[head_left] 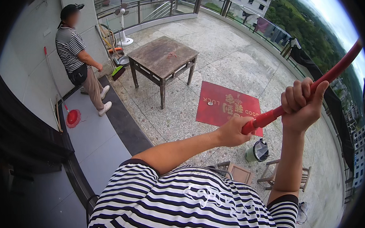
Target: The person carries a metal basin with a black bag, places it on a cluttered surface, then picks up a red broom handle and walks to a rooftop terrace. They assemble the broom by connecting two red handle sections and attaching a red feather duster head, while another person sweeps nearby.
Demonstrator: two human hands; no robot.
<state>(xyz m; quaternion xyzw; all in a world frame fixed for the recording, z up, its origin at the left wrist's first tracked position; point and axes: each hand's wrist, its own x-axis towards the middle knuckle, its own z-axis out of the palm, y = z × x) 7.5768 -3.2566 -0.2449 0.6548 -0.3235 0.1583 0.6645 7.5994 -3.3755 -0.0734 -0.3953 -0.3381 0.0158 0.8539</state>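
Note:
Both my hands grip a long red pole that slants up to the right and runs out of view, so I cannot tell what tool it belongs to. My left hand point(234, 131) is closed around the lower end of the pole point(340, 65). Higher up, my right hand point(301, 104) wraps it with the thumb pointing up along it. Below and beyond my hands a red doormat point(214, 105) with gold lettering lies on the stone floor. A small bin point(251, 153) with a dark liner stands under the space between my forearms.
A worn wooden table point(163, 55) stands ahead. At left a person point(72, 53) stands on a tiled step beside a red-headed mop point(73, 118). Brooms point(117, 71) and a white fan point(124, 39) are by the wall; wooden stools point(239, 172) sit near me. A railing point(264, 35) borders the terrace.

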